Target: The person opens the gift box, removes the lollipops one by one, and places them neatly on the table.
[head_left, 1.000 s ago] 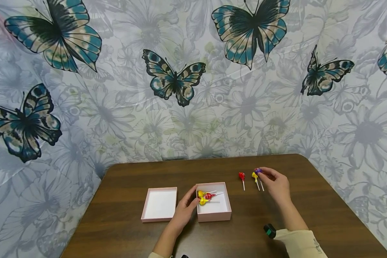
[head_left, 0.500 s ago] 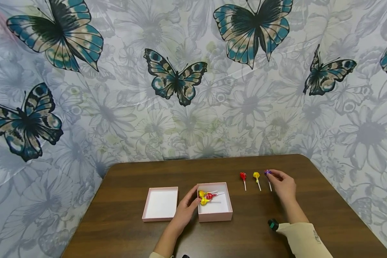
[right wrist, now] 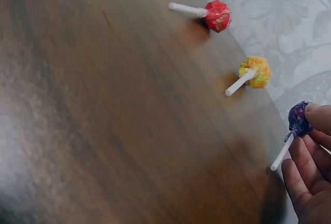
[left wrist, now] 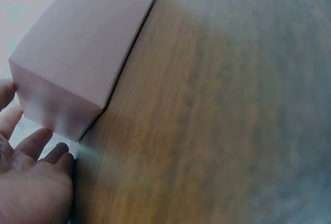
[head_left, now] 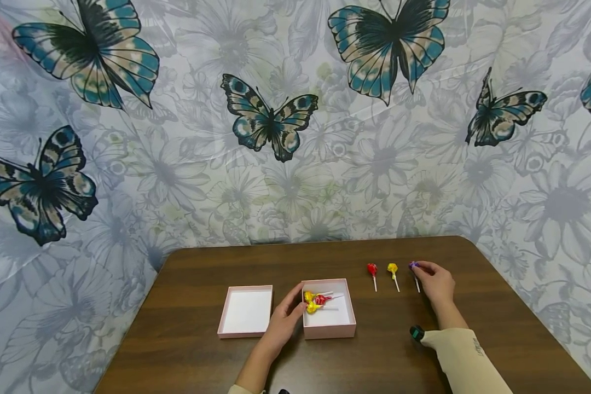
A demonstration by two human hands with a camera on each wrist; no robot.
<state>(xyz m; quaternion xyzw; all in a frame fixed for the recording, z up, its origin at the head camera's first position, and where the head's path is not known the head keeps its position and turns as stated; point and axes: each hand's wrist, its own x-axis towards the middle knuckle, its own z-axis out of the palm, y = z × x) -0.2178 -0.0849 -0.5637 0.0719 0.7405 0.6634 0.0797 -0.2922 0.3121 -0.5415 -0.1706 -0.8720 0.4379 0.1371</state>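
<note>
Head: R grip (head_left: 437, 284) pinches purple lolly (right wrist: 299, 118); L grip (head_left: 280, 322) spread btwn box (head_left: 329, 331) & lid (head_left: 248, 309).

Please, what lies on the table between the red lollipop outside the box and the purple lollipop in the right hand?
One yellow lollipop lies between the red lollipop and the purple lollipop, as the head and right wrist views both show.

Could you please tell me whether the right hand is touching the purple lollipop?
Touching: the right wrist view shows the right hand holding the purple lollipop, thumb against its wrapped head.
</note>
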